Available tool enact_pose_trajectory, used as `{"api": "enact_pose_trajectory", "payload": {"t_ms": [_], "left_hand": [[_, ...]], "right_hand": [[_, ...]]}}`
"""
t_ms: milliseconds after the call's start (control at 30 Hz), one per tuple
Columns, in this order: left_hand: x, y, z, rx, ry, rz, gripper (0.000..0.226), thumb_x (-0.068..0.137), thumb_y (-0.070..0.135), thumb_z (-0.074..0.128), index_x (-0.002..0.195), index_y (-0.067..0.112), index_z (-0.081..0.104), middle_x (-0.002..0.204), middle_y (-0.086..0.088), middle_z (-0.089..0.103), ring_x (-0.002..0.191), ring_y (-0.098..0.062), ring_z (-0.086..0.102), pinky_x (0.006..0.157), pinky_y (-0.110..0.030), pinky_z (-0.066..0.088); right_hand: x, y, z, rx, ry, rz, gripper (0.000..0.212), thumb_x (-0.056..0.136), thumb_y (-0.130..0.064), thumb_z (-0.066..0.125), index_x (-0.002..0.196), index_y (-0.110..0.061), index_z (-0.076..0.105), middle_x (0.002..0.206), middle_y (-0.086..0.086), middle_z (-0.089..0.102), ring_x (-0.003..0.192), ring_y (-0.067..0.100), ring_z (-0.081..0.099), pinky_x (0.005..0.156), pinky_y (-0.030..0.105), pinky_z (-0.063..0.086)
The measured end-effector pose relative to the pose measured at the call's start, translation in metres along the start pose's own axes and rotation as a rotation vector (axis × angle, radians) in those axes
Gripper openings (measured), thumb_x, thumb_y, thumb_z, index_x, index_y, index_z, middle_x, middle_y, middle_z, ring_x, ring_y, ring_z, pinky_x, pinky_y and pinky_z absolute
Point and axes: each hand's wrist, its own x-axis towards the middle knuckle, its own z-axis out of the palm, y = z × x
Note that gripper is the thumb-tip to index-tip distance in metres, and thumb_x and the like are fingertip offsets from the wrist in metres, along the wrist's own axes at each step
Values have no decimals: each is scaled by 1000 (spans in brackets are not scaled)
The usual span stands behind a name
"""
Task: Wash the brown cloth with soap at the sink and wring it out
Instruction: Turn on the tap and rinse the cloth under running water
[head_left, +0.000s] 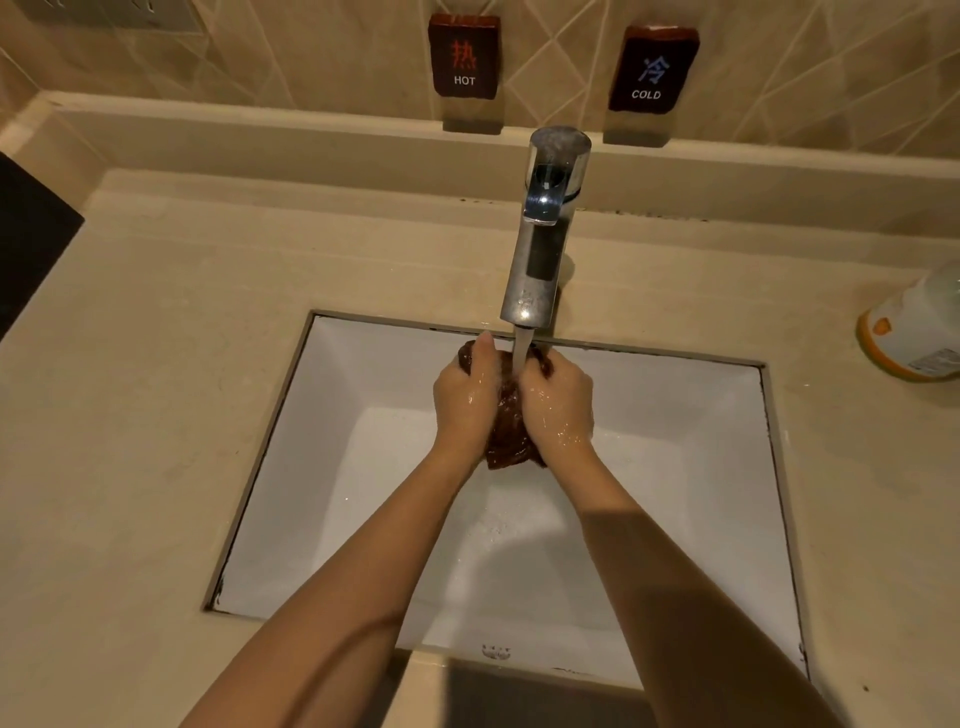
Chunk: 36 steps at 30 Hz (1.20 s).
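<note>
Brown cloth (511, 441), soaked and bunched into a dark wad, sits squeezed between two hands over the far middle of a white rectangular sink (675, 467). Left hand (465, 395) and right hand (558, 400) are each curled tight around it from either side, palms pressed toward each other, likely so the running water (521, 351) passes straight through the fabric. That stream falls from a chrome tap (543, 234) directly above, landing between the knuckles. Both hands glisten wet; suds on the cloth cannot be made out. At the far right edge of the beige counter (156, 389) stands a white and orange bottle (914, 332), probably soap, well apart from the hands. On the tiled wall beyond hang a HOT sign (464, 54) and a COLD sign (652, 67). Nothing blocks the basin; the tap spout hangs close above the fingers.
</note>
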Motion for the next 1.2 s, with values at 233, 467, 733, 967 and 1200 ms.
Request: {"api": "enact_pose_trajectory", "payload": {"t_ms": [233,467,733,967,1200], "left_hand": [[-29,-22,-4,-273,-239,-45,46,90,52,41,133,38,40,131,4,53,117,-12,55,90,-34,53],[-1,-3,-20,-638,-136,-343,52,87,50,58,113,4,60,106,-18,60,98,-29,61,89,-42,51],[-7,14,3,-193,0,-225,28,93,33,54,92,7,65,90,-14,70,84,-24,66,78,-37,55],[-5,15,0,-112,4,-167,24,92,28,56,100,7,63,90,-7,67,82,-18,63,73,-29,54],[-23,7,5,-25,-57,-167,24,94,22,52,92,2,65,76,-4,66,67,-13,63,62,-27,53]], "right_hand": [[0,-6,-1,251,182,124,30,97,-40,39,96,-18,59,93,1,63,88,15,58,75,25,44],[-37,11,-22,-144,-108,-255,20,92,-39,49,103,-25,58,100,-6,57,89,7,56,71,12,43],[-18,-7,1,-75,208,-47,24,94,-31,47,75,-19,55,70,-3,57,65,15,54,55,22,37],[-37,-6,-6,-139,73,-52,16,96,-32,41,102,-24,53,93,-4,61,85,15,60,76,31,53],[-27,-17,-7,-20,262,98,24,97,-40,38,91,-22,52,73,-9,54,75,15,58,65,25,42]]}}
